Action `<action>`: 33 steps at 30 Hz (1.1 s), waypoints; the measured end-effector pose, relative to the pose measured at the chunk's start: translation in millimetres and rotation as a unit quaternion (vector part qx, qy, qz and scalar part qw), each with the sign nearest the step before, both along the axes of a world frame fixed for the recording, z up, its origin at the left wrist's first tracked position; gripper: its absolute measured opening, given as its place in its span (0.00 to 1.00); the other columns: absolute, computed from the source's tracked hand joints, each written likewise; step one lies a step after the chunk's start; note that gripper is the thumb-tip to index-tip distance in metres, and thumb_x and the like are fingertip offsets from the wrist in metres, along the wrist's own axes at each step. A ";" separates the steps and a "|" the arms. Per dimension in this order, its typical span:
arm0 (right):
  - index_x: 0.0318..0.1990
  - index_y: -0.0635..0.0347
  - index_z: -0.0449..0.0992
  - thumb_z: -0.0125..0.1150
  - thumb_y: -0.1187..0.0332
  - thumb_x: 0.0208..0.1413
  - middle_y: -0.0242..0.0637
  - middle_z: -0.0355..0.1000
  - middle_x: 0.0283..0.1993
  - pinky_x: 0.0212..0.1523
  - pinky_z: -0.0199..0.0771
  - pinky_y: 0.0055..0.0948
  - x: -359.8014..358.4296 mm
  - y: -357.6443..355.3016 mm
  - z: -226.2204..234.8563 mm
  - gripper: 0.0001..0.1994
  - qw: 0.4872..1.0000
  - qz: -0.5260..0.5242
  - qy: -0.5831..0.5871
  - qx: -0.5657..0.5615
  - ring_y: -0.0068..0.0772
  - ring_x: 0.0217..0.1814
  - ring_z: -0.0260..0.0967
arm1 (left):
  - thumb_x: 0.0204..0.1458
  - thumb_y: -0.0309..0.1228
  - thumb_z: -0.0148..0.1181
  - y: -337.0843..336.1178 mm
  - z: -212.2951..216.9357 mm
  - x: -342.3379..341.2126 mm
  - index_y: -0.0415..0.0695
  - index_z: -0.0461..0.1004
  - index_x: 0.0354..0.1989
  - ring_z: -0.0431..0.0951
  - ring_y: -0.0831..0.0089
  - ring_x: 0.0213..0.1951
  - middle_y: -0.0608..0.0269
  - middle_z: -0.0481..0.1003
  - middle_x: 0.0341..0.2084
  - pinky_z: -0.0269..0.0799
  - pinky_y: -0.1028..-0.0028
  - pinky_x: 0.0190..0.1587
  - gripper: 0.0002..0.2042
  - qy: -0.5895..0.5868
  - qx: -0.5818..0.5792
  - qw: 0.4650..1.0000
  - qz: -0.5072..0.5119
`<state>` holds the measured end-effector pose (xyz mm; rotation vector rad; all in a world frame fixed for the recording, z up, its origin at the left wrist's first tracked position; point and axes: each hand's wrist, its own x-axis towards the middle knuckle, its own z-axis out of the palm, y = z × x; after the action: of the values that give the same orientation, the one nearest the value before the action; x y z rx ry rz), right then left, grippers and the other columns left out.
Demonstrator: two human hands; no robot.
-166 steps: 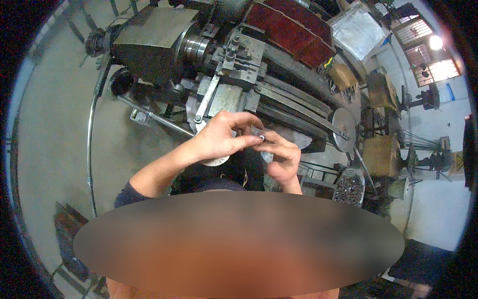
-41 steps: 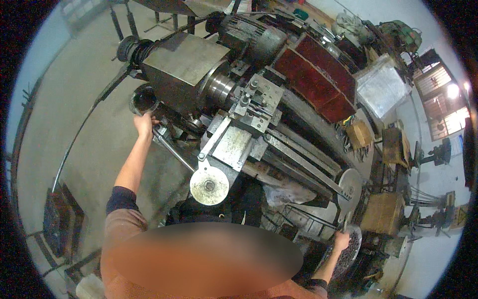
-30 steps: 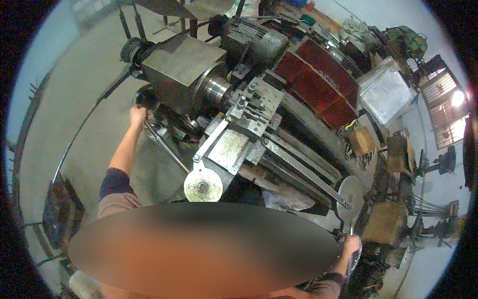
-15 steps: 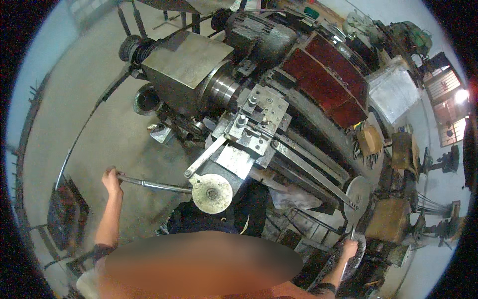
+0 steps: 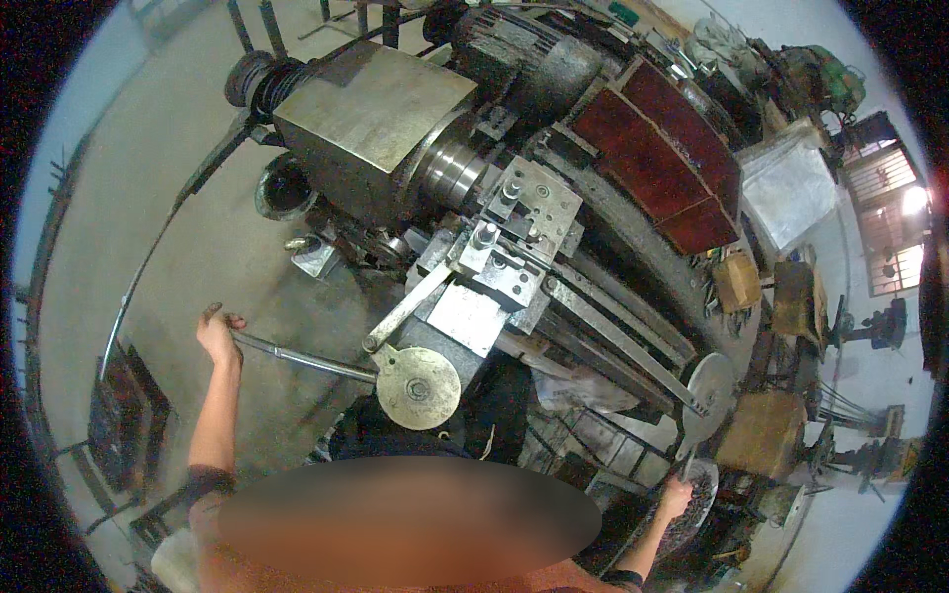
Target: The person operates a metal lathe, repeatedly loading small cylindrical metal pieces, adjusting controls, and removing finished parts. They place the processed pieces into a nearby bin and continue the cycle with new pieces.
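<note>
My left hand (image 5: 219, 336) is at the far end of a long metal lever (image 5: 306, 363). Its fingers are apart above the bar, and the bar's end rests against the heel of the hand. That lever runs to a round metal disc (image 5: 419, 387) in front of my body. A flat link bar (image 5: 407, 310) joins the disc to the tool slide (image 5: 514, 262) of a lathe-like machine. On the right, my right hand (image 5: 675, 497) is closed round a handle bar (image 5: 687, 463) below a second round plate (image 5: 710, 395). A long flat bar (image 5: 623, 346) ties this plate to the slide.
Behind the slide stand a boxy headstock (image 5: 376, 104) with a shiny spindle (image 5: 455, 176), a motor (image 5: 529, 64) and a dark red cover (image 5: 657, 153). A pan of chips (image 5: 700, 509) lies below my right hand. Cardboard boxes (image 5: 761, 433) stand at the right.
The fingers of my left hand have loosened from the lever end, and the hand sits slightly higher. My right hand and its handle have swung a little left and down. The view has shifted slightly.
</note>
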<state>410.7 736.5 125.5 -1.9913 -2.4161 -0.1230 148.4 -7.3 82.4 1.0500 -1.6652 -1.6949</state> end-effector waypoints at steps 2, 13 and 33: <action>0.33 0.64 0.72 0.52 0.53 0.37 0.51 0.70 0.36 0.40 0.66 0.41 3.0 2.1 -2.3 0.22 1.000 0.018 -0.008 0.003 0.51 0.40 0.67 | 0.39 0.19 0.39 0.9 0.9 -2.0 0.28 0.63 0.37 0.68 0.69 0.15 0.53 0.67 0.16 0.67 0.74 0.19 0.14 -0.005 0.002 1.000 0.009; 0.26 0.60 0.71 0.52 0.54 0.41 0.43 0.69 0.28 0.29 0.66 0.43 23.0 74.7 -29.7 0.17 0.961 0.183 -0.060 0.198 0.48 0.28 0.67 | 0.41 0.21 0.41 -5.5 2.4 5.1 0.31 0.64 0.33 0.68 0.68 0.15 0.55 0.66 0.16 0.67 0.73 0.18 0.10 -0.075 -0.059 0.995 -0.036; 0.52 0.62 0.59 0.58 0.63 0.35 0.44 0.59 0.53 0.51 0.56 0.42 -13.1 82.6 -27.3 0.32 0.953 0.187 0.033 0.235 0.45 0.55 0.55 | 0.43 0.31 0.53 -115.2 -25.0 -36.8 0.36 0.65 0.28 0.70 0.69 0.19 0.55 0.69 0.22 0.70 0.70 0.17 0.10 -0.301 -0.271 0.840 -0.361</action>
<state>397.6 819.1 98.2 -1.3005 -2.3781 -0.5553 111.6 -122.5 57.5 0.7318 -3.0177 -1.1304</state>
